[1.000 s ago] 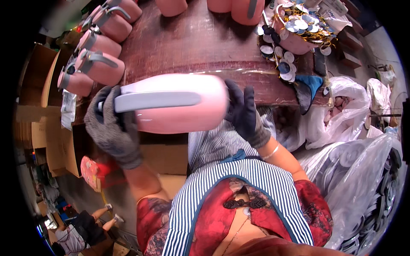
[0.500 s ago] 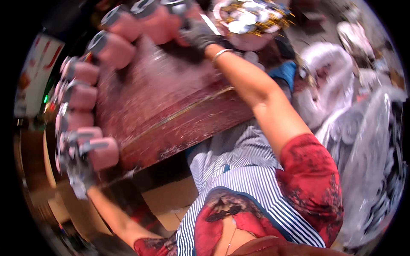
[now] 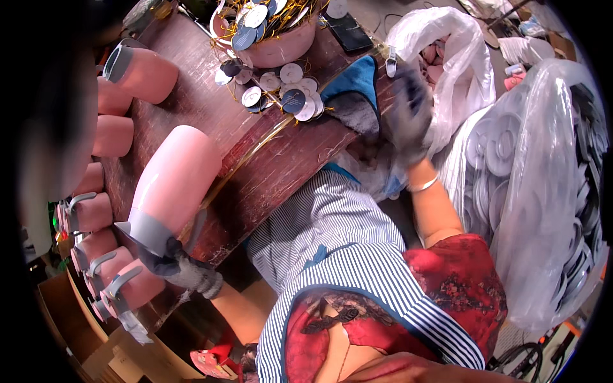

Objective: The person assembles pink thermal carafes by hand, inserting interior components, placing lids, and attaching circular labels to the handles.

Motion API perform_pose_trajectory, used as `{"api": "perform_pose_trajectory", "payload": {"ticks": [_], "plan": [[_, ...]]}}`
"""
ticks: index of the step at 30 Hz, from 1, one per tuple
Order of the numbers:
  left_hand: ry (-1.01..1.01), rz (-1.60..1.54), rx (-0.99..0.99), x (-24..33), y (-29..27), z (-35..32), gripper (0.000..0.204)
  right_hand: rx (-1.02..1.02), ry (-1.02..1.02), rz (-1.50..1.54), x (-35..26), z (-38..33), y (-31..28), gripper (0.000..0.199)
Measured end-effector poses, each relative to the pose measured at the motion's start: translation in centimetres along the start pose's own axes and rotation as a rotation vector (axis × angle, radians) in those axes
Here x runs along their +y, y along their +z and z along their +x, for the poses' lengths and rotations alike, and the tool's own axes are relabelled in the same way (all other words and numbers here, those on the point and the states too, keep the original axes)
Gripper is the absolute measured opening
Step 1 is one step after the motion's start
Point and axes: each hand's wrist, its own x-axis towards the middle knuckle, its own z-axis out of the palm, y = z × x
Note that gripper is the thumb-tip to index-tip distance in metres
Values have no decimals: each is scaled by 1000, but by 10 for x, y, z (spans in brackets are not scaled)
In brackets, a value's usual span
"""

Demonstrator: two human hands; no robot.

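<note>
Left hand grips pink jug. Right hand blurred, grip unclear. Far tub holds round tags; white bag, right, holds pink pieces.

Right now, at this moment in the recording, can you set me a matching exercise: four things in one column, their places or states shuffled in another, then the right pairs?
Column one
1. Left hand
2. Right hand
3. Round tags
4. Cloth

Column two
A. Heaped in the pink bucket, with more beside it
B. Motion-blurred, next to the white plastic bag in the picture
C. Blue and grey, near the edge of the red-brown table
D. Gripping the grey end of a pink jug

Pairs: 1-D, 2-B, 3-A, 4-C
</note>
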Motion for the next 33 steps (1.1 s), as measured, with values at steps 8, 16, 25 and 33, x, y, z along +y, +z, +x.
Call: {"api": "perform_pose_trajectory", "payload": {"ticks": [8,16,25,33], "plan": [[121,128,-218,67,-42,8,103,233,614,-1110,267,106,-112,78],[-38,3,-261,17,-34,-41,69,259,122,-435,198,86,-121,60],[140,-177,-271,85,-26,-66,58,-656,-48,518,-131,-47,-37,60],[44,-181,-222,111,-51,-105,39,-1075,-424,22,-230,-99,22,55]]}}
